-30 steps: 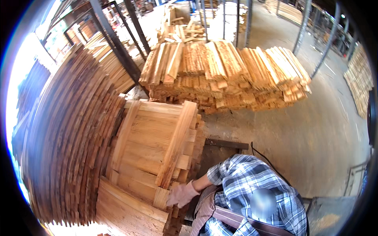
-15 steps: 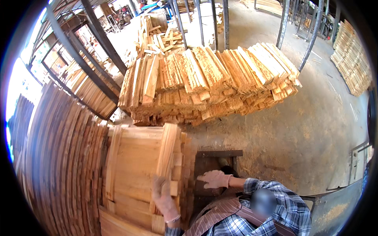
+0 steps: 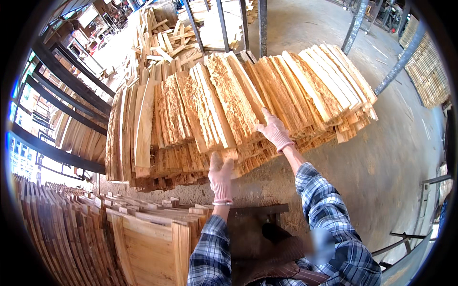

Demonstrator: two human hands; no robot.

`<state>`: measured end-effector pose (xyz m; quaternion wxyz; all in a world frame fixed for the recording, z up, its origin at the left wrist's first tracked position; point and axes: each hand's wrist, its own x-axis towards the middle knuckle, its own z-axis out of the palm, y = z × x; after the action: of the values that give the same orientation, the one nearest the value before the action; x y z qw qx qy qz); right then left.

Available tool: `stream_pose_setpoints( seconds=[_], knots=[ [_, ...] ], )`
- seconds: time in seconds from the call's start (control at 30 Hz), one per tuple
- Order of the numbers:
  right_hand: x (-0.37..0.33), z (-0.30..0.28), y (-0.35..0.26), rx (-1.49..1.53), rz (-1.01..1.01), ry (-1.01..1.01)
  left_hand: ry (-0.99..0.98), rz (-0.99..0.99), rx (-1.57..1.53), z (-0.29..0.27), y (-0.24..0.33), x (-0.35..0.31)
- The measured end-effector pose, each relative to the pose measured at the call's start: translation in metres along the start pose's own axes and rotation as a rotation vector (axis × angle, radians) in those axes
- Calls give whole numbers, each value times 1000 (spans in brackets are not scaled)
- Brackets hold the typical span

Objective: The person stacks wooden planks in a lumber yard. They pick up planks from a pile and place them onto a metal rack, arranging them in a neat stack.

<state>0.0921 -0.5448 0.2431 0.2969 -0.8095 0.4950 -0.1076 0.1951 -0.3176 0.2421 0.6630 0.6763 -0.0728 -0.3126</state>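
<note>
Panel (image 3: 148, 248): low on the left, flat, with a strip along each side; by its look, already made up.
Slats (image 3: 62, 229): a close row, on edge, left of the panel.
Bar (image 3: 260, 209): dark, lying between the person's body and the pile.
Left hand (image 3: 220, 183): gloved, open, slightly blurred, fingers at a board end (image 3: 231, 153); whether they touch it, I cannot tell. No hold on anything shows.
Right hand (image 3: 275, 133): gloved, open, thumb and fingers apart, at the pile's near edge; nothing gripped.
Pile (image 3: 238, 105): straight ahead of both hands, rough boards side by side in stacked layers.
Progress: the reach looks done, the grip not yet; no board appears lifted clear, and plenty remain.
In the way: nothing seen between hands and pile; the bar crosses low before the body.
Floor (image 3: 353, 176): dusty, right of the pile.
Posts (image 3: 263, 28): upright, behind the pile.
Scrap heap (image 3: 164, 43): loose offcuts, beyond the pile's left part.
Far stack (image 3: 424, 74): neatly layered, at the far right.
</note>
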Motion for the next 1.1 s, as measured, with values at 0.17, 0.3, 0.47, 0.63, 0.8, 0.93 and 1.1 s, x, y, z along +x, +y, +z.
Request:
stream_pose_setpoints(
  seconds=[0.17,0.3,0.47,0.63,0.8,0.93,1.1],
  knots=[
    [42,9,-10,86,93,146,-5,-66,44,28,-3,61],
    [50,10,-13,98,72,94,41,-244,33,54,-7,72],
    [52,26,-10,206,159,-146,104,-293,11,68,-3,75],
    [62,50,2,36,-92,178,160,-128,447,72,-28,82],
    [8,32,11,108,107,-172,154,-81,602,55,-50,28],
    [-81,-4,39,283,134,-290,-144,-263,666,6,-58,-37],
    [-78,26,91,728,363,-251,-83,-435,-191,-2,-93,-10]
  ],
)
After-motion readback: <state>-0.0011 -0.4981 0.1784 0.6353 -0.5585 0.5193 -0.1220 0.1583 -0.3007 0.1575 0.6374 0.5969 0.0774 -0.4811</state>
